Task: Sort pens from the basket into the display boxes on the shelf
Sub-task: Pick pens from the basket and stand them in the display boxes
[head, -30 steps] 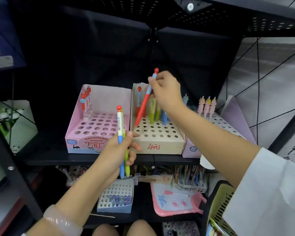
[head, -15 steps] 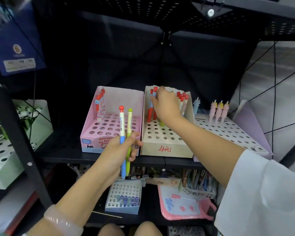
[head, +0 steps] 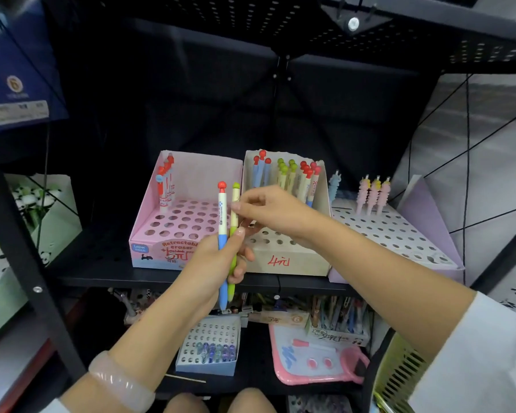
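Observation:
My left hand [head: 213, 263] grips two upright pens in front of the shelf: a white-and-blue pen with a red cap [head: 222, 216] and a green pen [head: 232, 263]. My right hand [head: 270, 210] reaches in from the right, and its thumb and forefinger pinch the green pen's upper part. Behind them stands a beige display box [head: 289, 262] marked in red, with blue, green and red-capped pens in its back rows. To its left is a pink display box [head: 149, 248] with a few pens at its back left. The yellow-green basket [head: 399, 374] shows at the lower right.
A lavender box [head: 414, 242] with pink spiral pens stands right of the beige box. White-green boxes sit at far left behind a black shelf post [head: 27, 248]. On the lower shelf lie a small blue box [head: 207, 369], a pink tray [head: 316, 377] and more stationery.
My right hand set its red-and-blue pen into the beige box, then drew back left to the green pen in my left hand. The camera view shifted slightly.

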Demonstrator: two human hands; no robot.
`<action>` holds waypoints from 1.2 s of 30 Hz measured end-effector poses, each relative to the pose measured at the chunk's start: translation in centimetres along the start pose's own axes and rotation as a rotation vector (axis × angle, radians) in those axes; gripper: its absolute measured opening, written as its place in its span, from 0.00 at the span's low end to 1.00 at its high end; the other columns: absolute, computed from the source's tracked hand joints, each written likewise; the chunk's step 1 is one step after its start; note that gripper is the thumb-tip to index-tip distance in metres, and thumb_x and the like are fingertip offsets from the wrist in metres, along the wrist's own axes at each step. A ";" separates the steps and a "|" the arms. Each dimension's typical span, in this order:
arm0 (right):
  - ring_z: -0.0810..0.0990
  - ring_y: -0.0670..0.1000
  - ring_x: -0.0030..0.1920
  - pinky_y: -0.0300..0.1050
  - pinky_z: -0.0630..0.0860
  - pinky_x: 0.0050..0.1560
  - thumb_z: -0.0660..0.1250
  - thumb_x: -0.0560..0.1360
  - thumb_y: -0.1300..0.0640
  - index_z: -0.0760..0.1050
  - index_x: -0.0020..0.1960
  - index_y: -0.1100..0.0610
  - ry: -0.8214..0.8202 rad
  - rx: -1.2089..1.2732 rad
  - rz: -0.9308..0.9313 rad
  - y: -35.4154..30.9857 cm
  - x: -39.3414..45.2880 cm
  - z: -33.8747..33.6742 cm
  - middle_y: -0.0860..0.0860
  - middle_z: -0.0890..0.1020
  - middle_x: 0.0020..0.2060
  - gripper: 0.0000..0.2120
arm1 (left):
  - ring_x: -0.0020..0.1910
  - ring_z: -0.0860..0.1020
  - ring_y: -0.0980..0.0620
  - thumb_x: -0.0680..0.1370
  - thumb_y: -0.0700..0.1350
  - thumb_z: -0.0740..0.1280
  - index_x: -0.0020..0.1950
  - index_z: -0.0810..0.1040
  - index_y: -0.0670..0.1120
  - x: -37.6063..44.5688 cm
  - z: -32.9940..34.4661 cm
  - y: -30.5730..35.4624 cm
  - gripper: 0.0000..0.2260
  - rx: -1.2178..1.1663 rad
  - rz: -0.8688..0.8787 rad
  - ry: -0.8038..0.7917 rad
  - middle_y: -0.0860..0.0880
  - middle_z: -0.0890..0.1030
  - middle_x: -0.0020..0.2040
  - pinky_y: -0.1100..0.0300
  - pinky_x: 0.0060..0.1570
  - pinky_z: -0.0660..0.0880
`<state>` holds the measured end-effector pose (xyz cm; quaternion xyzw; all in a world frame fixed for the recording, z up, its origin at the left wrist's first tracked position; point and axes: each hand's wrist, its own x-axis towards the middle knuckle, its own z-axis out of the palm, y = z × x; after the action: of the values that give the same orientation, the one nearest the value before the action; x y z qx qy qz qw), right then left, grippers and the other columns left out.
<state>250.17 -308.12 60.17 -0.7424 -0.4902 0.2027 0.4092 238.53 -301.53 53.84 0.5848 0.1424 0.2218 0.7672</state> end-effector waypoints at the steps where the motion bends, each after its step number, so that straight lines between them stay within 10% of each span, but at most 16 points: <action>1: 0.79 0.45 0.35 0.37 0.77 0.38 0.63 0.78 0.55 0.78 0.45 0.65 0.019 0.024 0.009 0.1 -0.2 -0.1 0.51 0.79 0.34 0.13 | 0.22 0.67 0.57 0.81 0.46 0.58 0.53 0.76 0.44 0.0 0.3 0.0 0.10 0.005 -0.005 -0.007 0.48 0.77 0.30 0.66 0.21 0.64; 6: 0.78 0.45 0.29 0.36 0.78 0.32 0.58 0.80 0.56 0.71 0.41 0.56 0.489 0.130 -0.021 -0.5 -0.1 -3.1 0.53 0.79 0.32 0.10 | 0.23 0.74 0.54 0.80 0.48 0.58 0.54 0.75 0.44 -0.2 0.7 0.5 0.10 0.020 -0.048 0.003 0.48 0.82 0.34 0.64 0.23 0.73; 10: 0.81 0.48 0.33 0.45 0.79 0.40 0.60 0.79 0.53 0.69 0.44 0.58 0.789 -0.257 -0.089 0.4 -0.5 -5.7 0.53 0.80 0.33 0.09 | 0.19 0.64 0.56 0.81 0.46 0.58 0.54 0.76 0.45 -0.1 0.9 0.4 0.09 0.112 -0.046 0.032 0.48 0.77 0.32 0.67 0.19 0.62; 28: 0.79 0.56 0.36 0.49 0.78 0.43 0.60 0.79 0.52 0.73 0.35 0.63 0.563 -0.724 0.171 2.5 -0.5 -5.4 0.59 0.82 0.36 0.19 | 0.21 0.65 0.55 0.81 0.43 0.57 0.49 0.72 0.41 -0.5 1.4 0.8 0.07 0.021 -0.091 0.071 0.45 0.75 0.34 0.65 0.21 0.60; 32: 0.79 0.55 0.43 0.49 0.76 0.45 0.58 0.80 0.56 0.77 0.52 0.59 0.735 -0.696 -0.084 0.9 0.2 -5.1 0.55 0.82 0.43 0.11 | 0.19 0.64 0.55 0.81 0.45 0.56 0.50 0.70 0.40 -0.5 1.2 1.0 0.09 -0.036 -0.107 0.063 0.44 0.75 0.33 0.65 0.21 0.59; 36: 0.70 0.53 0.65 0.46 0.67 0.62 0.55 0.79 0.64 0.69 0.69 0.56 0.560 -0.883 -0.267 -0.2 2.3 -4.7 0.52 0.75 0.65 0.19 | 0.20 0.65 0.55 0.81 0.47 0.56 0.52 0.70 0.40 -0.6 1.3 1.0 0.11 -0.040 -0.105 0.043 0.45 0.76 0.32 0.66 0.20 0.60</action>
<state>254.35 -307.90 63.33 -0.8007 -0.4910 -0.2822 0.1952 238.43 -302.68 55.11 0.5560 0.1851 0.1965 0.7861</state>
